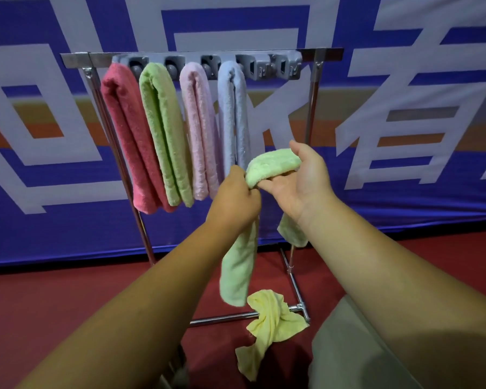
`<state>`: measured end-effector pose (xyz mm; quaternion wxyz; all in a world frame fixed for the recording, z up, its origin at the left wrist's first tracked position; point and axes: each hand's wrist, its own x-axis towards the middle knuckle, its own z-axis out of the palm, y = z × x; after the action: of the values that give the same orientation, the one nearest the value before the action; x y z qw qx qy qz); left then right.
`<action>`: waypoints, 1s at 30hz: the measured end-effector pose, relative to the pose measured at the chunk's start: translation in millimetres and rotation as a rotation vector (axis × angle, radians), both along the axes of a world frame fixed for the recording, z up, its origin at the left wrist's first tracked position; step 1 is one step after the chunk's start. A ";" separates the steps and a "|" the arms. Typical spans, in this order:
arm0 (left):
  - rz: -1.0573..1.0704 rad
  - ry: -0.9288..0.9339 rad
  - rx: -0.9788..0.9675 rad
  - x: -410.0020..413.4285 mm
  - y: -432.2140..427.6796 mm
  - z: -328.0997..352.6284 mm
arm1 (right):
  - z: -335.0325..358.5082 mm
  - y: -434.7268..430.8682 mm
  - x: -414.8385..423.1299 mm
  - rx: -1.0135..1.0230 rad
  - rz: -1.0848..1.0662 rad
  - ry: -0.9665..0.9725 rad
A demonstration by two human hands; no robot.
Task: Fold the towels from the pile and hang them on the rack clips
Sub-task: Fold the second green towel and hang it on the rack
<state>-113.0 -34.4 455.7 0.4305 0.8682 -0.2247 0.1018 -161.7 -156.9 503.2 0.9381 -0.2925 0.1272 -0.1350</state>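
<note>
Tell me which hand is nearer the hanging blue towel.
Left. The left hand sits just below the blue towel; the right hand is off to its right.

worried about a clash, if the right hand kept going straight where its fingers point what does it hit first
Most likely the left hand: the fingers of the right hand point left under the fold of the held green towel, straight at it, and the two look nearly touching. Depth is unclear from one view.

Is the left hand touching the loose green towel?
Touching. The head view shows the left hand gripping the loose green towel, which hangs below it.
</note>
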 end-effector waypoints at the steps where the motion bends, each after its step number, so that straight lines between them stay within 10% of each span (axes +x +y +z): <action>1: -0.035 -0.016 0.006 -0.3 -2.0 -3.3 | -0.9 -1.0 -1.2 0.020 -0.005 0.002; 20: 0.116 -0.260 0.118 4.1 -7.6 59.1 | -43.9 -8.0 -20.6 -0.010 -0.080 0.141; 26: 0.081 -0.349 0.254 0.1 -13.8 87.0 | -37.2 -13.9 -28.2 -0.350 0.324 0.512; 30: 0.056 -0.363 0.285 4.7 -12.1 101.4 | -23.1 -26.6 -9.4 -1.169 0.127 0.643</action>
<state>-108.3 -46.5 557.1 0.2532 0.8936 -0.2862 0.2353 -171.1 -183.6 480.1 0.5468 -0.7852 0.2890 -0.0322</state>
